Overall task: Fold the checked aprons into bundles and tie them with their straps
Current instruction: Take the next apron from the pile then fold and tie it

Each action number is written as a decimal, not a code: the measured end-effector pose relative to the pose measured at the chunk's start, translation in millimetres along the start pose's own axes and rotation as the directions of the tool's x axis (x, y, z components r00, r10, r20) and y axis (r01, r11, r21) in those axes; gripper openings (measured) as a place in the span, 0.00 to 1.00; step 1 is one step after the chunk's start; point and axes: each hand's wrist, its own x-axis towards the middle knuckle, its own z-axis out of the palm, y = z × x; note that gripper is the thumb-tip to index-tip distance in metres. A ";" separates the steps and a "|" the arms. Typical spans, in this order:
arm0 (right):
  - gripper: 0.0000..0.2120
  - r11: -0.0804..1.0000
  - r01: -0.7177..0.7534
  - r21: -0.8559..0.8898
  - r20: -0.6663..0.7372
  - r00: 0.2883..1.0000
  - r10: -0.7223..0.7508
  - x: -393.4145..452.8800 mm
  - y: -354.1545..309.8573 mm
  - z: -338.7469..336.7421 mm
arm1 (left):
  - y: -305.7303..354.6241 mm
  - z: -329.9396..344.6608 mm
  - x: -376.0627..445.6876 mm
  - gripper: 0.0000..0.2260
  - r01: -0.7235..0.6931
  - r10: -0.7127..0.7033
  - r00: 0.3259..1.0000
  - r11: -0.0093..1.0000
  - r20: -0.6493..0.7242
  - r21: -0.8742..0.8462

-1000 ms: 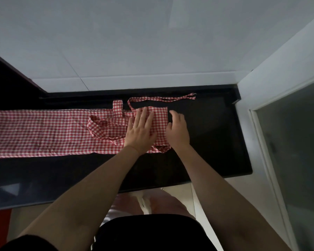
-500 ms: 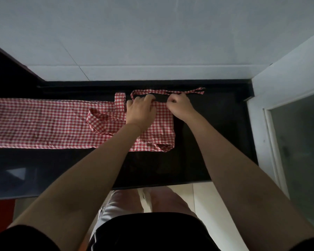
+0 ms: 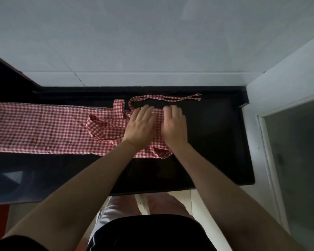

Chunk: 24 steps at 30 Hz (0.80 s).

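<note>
A red-and-white checked apron [image 3: 44, 127] lies stretched out along the black counter [image 3: 215, 142], running off the left edge of view. Its right end is folded over, and both my hands lie on it side by side. My left hand [image 3: 139, 125] presses the cloth with its fingers stretched forward. My right hand [image 3: 174, 125] rests flat on the fold's right edge, its fingertips blurred. One long strap [image 3: 163, 97] trails along the counter's far side, just beyond my fingertips. Another strap forms a loose loop [image 3: 101, 125] on top of the apron, left of my left hand.
A pale tiled wall [image 3: 152, 42] rises behind the counter. At the right stands a white frame with a dark glass panel [image 3: 297, 160]. The counter's right part is bare black surface. My legs and the light floor show below the front edge.
My hands reached to the apron's far edge by the strap, then drew back toward me. They now lie on the folded right end again.
</note>
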 end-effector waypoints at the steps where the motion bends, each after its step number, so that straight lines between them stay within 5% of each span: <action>1: 0.10 1.000 0.019 0.009 -0.006 1.000 -0.019 -11.0 -5.5 6.0 | -1.6 6.6 -7.8 0.22 0.007 -0.008 0.998 1.000 0.062 0.012; 6: 0.28 0.996 0.003 -0.088 0.320 0.947 0.026 -44.3 -3.4 31.5 | -20.7 24.6 -23.7 0.30 0.080 -0.095 0.970 0.994 0.224 0.075; 15: 0.29 0.985 0.088 -0.145 0.480 0.877 -0.008 -35.8 73.4 4.9 | -8.9 11.9 -16.2 0.27 0.176 -0.189 0.968 0.980 0.166 0.091; 21: 0.30 0.975 -0.004 -0.223 0.455 0.884 0.107 -25.2 93.7 -22.4 | -1.0 -14.8 0.0 0.18 0.126 -0.133 0.987 0.989 -0.087 -0.081; 24: 0.26 0.977 -0.082 -0.195 0.372 0.916 0.151 -16.8 69.1 -29.3 | 1.0 -23.9 5.6 0.14 0.178 -0.231 0.923 0.966 -0.308 -0.189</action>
